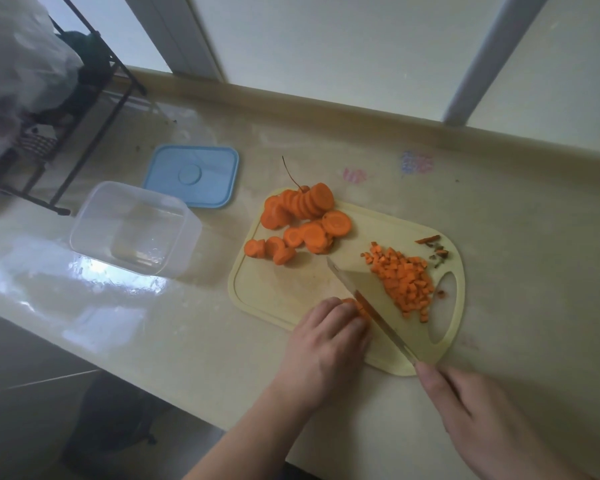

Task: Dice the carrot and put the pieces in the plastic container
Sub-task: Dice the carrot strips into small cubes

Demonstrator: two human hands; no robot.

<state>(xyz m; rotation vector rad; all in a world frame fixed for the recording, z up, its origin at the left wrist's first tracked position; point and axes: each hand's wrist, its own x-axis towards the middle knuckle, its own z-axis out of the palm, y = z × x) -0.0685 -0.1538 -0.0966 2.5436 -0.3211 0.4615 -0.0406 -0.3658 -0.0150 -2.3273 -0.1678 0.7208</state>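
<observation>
Fingers (333, 315) beside knife (368, 306) (slices (302, 220) behind)

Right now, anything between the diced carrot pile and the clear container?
Partly. The heap of orange carrot dice sits right of the knife blade, and round carrot slices lie toward the lidless clear plastic container. The counter between is bare.

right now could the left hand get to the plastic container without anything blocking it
Probably yes. The left hand holds carrot at the cutting board's near edge, and the open plastic container sits to its left across bare counter. It must release the carrot first.
</observation>
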